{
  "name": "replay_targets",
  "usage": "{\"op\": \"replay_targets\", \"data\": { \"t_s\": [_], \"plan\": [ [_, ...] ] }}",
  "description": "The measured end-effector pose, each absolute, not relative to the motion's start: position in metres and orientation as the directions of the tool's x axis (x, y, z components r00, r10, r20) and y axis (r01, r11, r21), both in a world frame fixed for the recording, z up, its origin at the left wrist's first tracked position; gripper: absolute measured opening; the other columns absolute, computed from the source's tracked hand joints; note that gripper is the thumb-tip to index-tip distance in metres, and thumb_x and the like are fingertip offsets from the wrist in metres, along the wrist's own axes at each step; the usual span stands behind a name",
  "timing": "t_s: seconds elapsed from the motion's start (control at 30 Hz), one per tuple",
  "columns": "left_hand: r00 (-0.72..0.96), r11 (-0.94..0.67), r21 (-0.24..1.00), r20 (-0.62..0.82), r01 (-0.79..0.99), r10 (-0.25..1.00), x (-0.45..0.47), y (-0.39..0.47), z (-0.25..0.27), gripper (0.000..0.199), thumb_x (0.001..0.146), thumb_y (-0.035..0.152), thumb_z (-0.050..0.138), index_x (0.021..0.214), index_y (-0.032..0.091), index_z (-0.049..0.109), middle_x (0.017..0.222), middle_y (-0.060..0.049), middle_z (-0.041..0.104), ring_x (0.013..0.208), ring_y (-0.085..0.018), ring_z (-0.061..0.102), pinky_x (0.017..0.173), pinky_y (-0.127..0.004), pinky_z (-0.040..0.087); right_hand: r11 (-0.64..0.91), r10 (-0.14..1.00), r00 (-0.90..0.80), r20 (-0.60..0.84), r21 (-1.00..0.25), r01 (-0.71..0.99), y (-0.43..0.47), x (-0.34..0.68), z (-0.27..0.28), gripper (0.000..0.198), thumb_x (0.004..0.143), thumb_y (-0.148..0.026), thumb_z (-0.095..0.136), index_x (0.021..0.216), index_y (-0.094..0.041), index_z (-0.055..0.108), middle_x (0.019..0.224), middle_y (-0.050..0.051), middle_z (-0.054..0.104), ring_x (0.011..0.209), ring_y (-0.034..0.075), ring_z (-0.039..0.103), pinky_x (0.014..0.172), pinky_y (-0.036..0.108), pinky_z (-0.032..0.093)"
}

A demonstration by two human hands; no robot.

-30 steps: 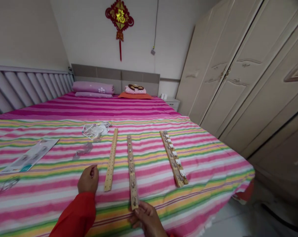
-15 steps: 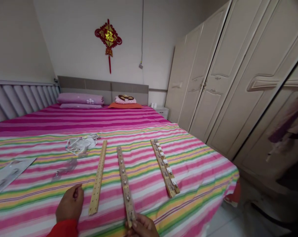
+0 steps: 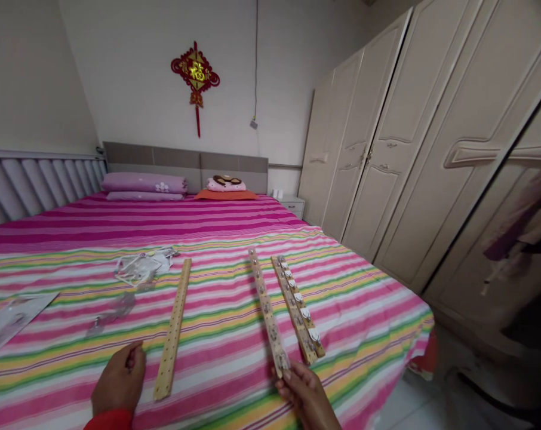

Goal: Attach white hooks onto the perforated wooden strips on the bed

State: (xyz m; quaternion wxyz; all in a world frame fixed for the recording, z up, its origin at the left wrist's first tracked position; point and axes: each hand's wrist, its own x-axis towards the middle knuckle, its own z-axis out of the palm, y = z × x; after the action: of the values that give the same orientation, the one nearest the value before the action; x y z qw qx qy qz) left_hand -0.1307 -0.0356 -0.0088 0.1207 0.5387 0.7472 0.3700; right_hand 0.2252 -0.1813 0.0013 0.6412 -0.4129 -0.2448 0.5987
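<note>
My right hand (image 3: 304, 388) grips the near end of a narrow wooden strip (image 3: 266, 304) between thumb and fingers. Clear pieces with small metal fittings run along this strip. Just to its right lie two more strips side by side: a wooden strip with clear pieces (image 3: 295, 313) and a strip with white-topped pieces (image 3: 301, 298). My left hand (image 3: 120, 379) rests on the striped cloth, fingers curled in, with nothing seen in them. Near it, on the right, lies a bare wooden strip (image 3: 174, 328) dotted with holes.
Clear plastic scraps (image 3: 122, 304) and crumpled packaging (image 3: 147, 266) lie on the left of the striped cloth (image 3: 217, 346). A flat plastic packet (image 3: 15, 322) is at the far left. Pillows (image 3: 145, 183) lie by the headboard; a wardrobe (image 3: 387, 161) stands along the right.
My right hand has carried the strip with metal fittings to the right, close beside the paired strips. The left hand stays closed in nearly the same place.
</note>
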Motion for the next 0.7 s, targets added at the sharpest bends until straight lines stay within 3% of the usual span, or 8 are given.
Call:
{"op": "replay_targets", "data": {
  "t_s": [0.2, 0.4, 0.7],
  "plan": [
    [-0.391, 0.114, 0.682, 0.268, 0.722, 0.881, -0.129, -0.035, -0.012, 0.035, 0.076, 0.041, 0.045, 0.095, 0.019, 0.065, 0.076, -0.004, 0.062, 0.067, -0.018, 0.058, 0.057, -0.026, 0.044, -0.031, 0.954, 0.223, -0.201, -0.805, -0.593, -0.179, 0.235, -0.007, 0.032, 0.062, -0.033, 0.083, 0.083, -0.011, 0.074, 0.084, 0.010, 0.072, 0.066, 0.011, 0.060, 0.064, 0.020, 0.050],
    [-0.400, 0.151, 0.681, 0.224, 0.716, 0.889, -0.128, -0.038, -0.007, 0.036, 0.076, 0.041, 0.045, 0.096, 0.019, 0.065, 0.078, -0.004, 0.062, 0.068, -0.019, 0.059, 0.057, -0.026, 0.044, -0.021, 0.949, 0.236, -0.209, -0.790, -0.613, -0.174, 0.239, -0.009, 0.033, 0.063, -0.031, 0.083, 0.086, -0.010, 0.073, 0.086, 0.012, 0.073, 0.067, 0.011, 0.062, 0.066, 0.021, 0.051],
    [-0.406, 0.118, 0.692, 0.270, 0.712, 0.873, -0.128, -0.037, -0.009, 0.035, 0.075, 0.041, 0.046, 0.093, 0.019, 0.065, 0.074, -0.004, 0.063, 0.066, -0.018, 0.058, 0.057, -0.027, 0.044, 0.014, 0.925, 0.302, -0.231, -0.772, -0.636, -0.173, 0.240, -0.005, 0.032, 0.059, -0.028, 0.084, 0.083, -0.010, 0.073, 0.082, 0.010, 0.073, 0.062, 0.010, 0.061, 0.056, 0.018, 0.050]
  ]
}}
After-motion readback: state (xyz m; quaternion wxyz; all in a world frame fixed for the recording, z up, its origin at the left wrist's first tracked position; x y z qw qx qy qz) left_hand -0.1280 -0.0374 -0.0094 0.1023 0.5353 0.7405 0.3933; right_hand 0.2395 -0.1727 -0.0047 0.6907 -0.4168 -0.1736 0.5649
